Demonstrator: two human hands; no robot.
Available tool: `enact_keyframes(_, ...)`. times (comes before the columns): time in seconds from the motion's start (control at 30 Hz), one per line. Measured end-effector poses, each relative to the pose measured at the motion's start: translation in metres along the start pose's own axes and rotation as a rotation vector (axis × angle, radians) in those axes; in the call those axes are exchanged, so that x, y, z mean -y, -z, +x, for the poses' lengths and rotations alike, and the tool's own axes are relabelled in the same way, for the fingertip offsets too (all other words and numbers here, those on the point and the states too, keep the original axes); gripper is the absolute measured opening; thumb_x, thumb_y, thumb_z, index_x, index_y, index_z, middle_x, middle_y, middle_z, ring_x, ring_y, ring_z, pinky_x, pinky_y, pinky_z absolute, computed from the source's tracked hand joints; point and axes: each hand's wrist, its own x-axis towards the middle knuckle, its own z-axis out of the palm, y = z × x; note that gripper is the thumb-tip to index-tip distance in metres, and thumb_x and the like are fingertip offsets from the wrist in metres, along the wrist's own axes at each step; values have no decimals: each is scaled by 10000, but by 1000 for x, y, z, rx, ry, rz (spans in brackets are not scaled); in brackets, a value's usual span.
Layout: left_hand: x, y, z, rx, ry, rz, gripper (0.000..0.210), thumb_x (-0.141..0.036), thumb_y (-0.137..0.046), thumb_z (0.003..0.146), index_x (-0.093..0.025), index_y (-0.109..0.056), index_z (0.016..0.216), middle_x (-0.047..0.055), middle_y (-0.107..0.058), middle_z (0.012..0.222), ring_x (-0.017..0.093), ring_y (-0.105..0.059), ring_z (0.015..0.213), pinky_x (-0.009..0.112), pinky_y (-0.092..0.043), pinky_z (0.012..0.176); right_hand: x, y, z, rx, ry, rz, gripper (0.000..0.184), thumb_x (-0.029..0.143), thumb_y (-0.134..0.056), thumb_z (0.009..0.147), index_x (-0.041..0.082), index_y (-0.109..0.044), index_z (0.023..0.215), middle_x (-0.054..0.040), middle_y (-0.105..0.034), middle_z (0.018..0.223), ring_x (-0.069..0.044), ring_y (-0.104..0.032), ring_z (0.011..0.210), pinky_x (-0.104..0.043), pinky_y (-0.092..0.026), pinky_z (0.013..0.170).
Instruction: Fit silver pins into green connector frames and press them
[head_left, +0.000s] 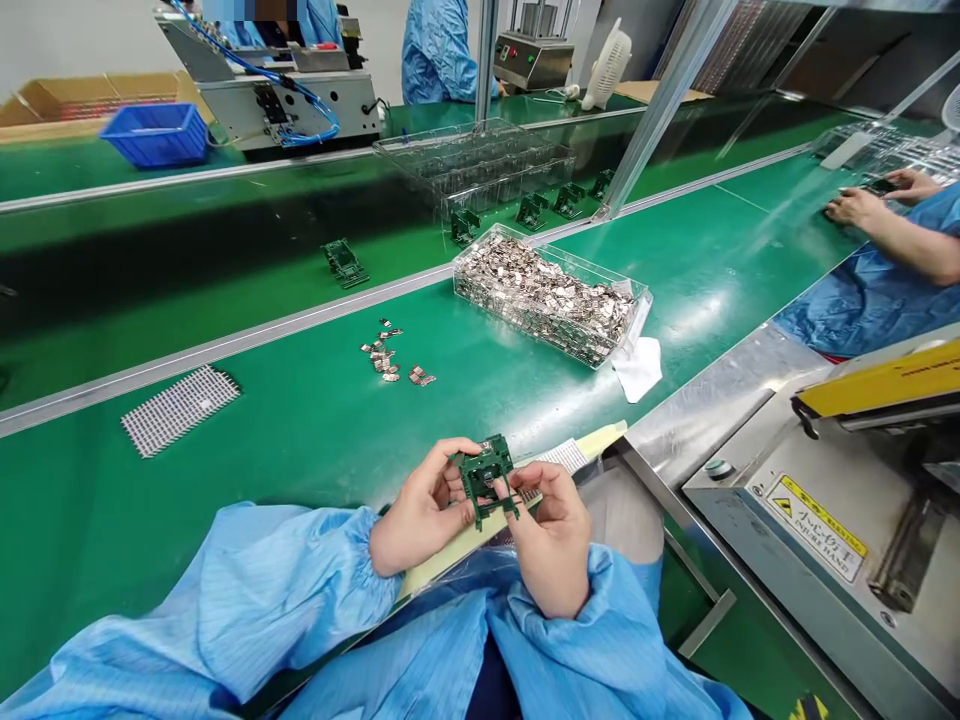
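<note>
My left hand (427,505) is closed around the left side of a green plastic frame (487,465), a small housing with an open middle and thin legs. My right hand (553,530) has its thumb and fingers pinched at the frame's lower right; whether a small part sits between those fingertips is hidden. Both hands are near the table's front edge, above a pale yellow strip (450,552). Beyond them lie several small metal pieces (381,358) loose on the green tabletop. A clear plastic box (551,295) full of similar metal pieces stands further back.
A white gridded block (180,408) lies at left. Across the metal rail sit a green frame (345,262), several more frames (532,210) and clear trays (480,165). A co-worker's hands (862,205) are at far right. A machine with a warning label (814,525) stands at right.
</note>
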Motion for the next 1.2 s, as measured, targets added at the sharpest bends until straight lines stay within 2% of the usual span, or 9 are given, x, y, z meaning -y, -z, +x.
enact_keyframes(0.23,-1,-3,-2,30,-52,-66,383,-169,-689,849,-265,-472,1149,2,-657,963,94,-653,825,166,-511,711,-5,-5,-5,-28,-12,-11,132,220,-685,823,216,-553,839,9,-632,790,-149,-603,720,-258,-471,662)
enact_keyframes(0.43,2,-6,-4,29,-86,-57,335,-196,-660,879,-263,-474,1150,9,-640,961,97,-641,803,160,-490,667,-8,-7,-11,-68,31,32,187,190,-682,819,223,-499,827,17,-627,781,-147,-602,708,-263,-477,664)
enact_keyframes(0.67,7,-9,-7,-98,-82,95,298,-337,-634,896,-220,-482,1125,-18,-540,791,86,-522,642,182,-450,593,-12,-7,-11,-58,83,-62,167,172,-647,828,225,-489,812,16,-563,790,-163,-574,742,-289,-462,689)
enact_keyframes(0.83,9,-11,-9,-149,-43,167,312,-381,-618,896,-210,-477,1116,-4,-541,802,108,-523,649,213,-451,601,-9,-5,-8,-12,99,-74,131,182,-644,840,215,-520,816,-26,-566,903,-185,-573,871,-324,-468,791)
enact_keyframes(0.97,8,-13,-9,-178,-50,205,275,-366,-605,905,-215,-490,1104,9,-555,865,113,-522,690,212,-458,628,-4,-5,-8,10,-10,78,106,217,-641,855,214,-536,853,-66,-576,1061,-191,-587,972,-323,-502,824)
enact_keyframes(1.07,8,-14,-9,-181,-46,227,266,-358,-600,908,-217,-498,1110,4,-558,843,114,-517,687,210,-447,625,-1,-6,-7,23,-112,205,151,266,-682,827,213,-544,858,-61,-617,1006,-178,-619,884,-302,-537,764)
enact_keyframes(1.2,7,-15,-11,-197,-30,268,258,-343,-614,895,-221,-519,1101,-7,-545,793,113,-500,664,210,-430,610,2,-6,-4,27,-184,257,207,282,-721,781,210,-529,811,-41,-642,893,-159,-619,752,-259,-540,637)
